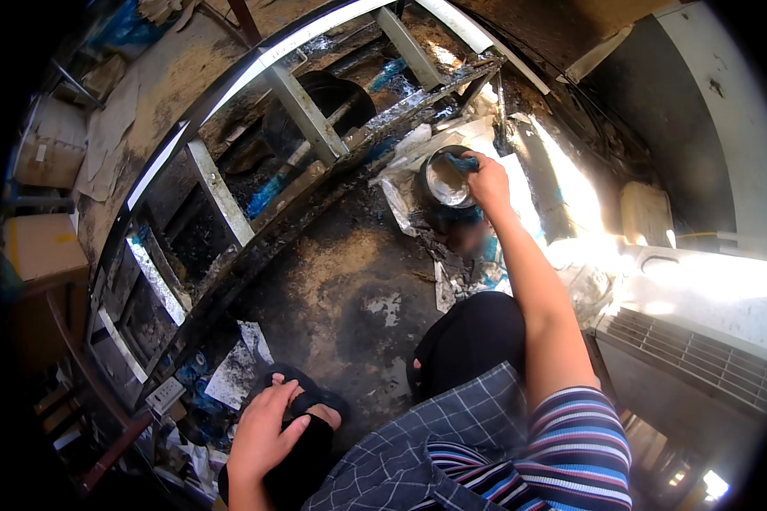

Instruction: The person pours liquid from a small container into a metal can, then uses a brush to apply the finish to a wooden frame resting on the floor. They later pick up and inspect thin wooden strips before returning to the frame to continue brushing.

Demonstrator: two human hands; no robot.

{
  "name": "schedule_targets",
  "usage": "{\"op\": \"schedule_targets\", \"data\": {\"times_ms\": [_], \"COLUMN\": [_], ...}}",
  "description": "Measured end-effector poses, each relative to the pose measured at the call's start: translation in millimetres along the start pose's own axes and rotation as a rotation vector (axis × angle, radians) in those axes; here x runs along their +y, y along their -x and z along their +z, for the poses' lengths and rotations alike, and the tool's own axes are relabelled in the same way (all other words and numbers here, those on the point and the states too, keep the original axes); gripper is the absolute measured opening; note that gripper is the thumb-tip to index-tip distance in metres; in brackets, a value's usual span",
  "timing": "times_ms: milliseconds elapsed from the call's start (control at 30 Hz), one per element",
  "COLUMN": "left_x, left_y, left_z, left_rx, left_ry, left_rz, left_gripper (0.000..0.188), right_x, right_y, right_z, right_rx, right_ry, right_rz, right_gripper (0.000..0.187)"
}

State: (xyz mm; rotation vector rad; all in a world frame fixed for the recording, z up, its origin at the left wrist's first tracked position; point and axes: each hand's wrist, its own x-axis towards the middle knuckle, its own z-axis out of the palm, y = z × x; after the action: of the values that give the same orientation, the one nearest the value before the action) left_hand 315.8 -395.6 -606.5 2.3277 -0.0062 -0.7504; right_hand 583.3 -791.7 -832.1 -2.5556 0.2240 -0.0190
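At the upper middle, a dark round pot [447, 180] with whitish stuff inside is tipped so that its mouth shows. My right hand [488, 180] is closed at its right rim. A blue piece [464, 162] shows by the fingertips; whether it is a cloth or part of the pot I cannot tell. Beneath and around the pot lie crumpled, stained pale sheets [398, 200]. My left hand [268, 430] rests over my left knee, empty, with fingers apart. My dark sandal [315, 396] shows just beyond it.
A long curved metal frame with crossbars [222, 192] spans the left and top. A black round tub [320, 115] sits behind its bars. Cardboard boxes [47, 247] stand far left, a power strip [164, 396] lower left. To the right is a white unit with a grille [690, 349].
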Motion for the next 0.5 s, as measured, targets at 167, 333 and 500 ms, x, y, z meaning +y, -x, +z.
{"op": "schedule_targets", "data": {"times_ms": [167,333,500], "left_x": [-5.5,-0.4,-2.4], "left_y": [1.8,-0.3,-1.4], "left_z": [2.9,0.3,1.5], "left_rx": [0.002,-0.004,-0.023], "left_ry": [0.04,-0.044,0.009], "left_rz": [-0.019,0.021,-0.023], "left_gripper": [0.048,0.047,0.047], "right_x": [-3.3,-5.3,-11.7], "right_y": [-2.0,-0.8,-1.0], "right_z": [-6.0,0.1,-7.5], "right_rx": [-0.174,-0.025,-0.169], "right_ry": [0.112,0.029,0.119], "right_rz": [-0.01,-0.014,-0.009], "right_gripper": [0.034,0.03,0.029]}}
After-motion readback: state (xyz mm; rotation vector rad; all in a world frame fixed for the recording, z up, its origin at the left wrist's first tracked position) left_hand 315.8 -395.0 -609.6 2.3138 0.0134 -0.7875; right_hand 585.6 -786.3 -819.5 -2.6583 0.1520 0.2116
